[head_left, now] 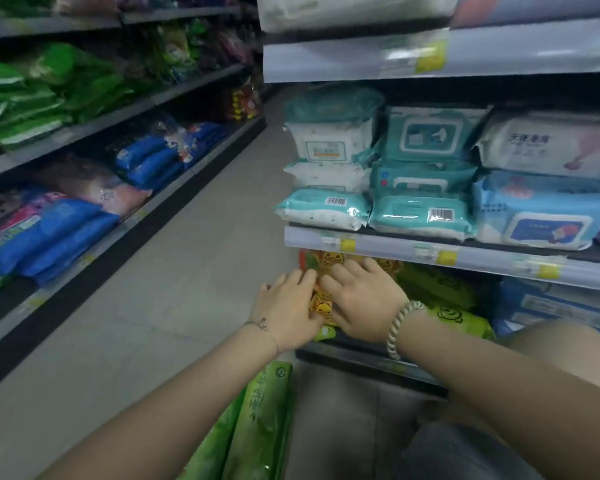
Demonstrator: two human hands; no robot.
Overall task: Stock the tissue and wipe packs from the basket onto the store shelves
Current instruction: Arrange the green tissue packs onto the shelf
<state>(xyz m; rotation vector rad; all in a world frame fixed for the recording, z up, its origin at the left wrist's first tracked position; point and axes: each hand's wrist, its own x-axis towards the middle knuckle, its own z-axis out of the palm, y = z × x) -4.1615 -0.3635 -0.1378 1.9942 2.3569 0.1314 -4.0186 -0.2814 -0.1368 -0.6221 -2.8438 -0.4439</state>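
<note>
Low in the middle of the frame, an orange duck-print pack (322,304) stands at the left end of the bottom shelf (347,356). Both hands are released, not clenched. The left hand (288,308) lays fairly straight fingers against the pack's left side, and the right hand (364,299), with a beaded bracelet (400,329) on its wrist, lies spread over its right side. Green smiley-print packs (458,318) sit just right of it. Teal wipe packs (423,216) fill the shelf above. Long green tissue packs (264,427) lie at the bottom centre.
</note>
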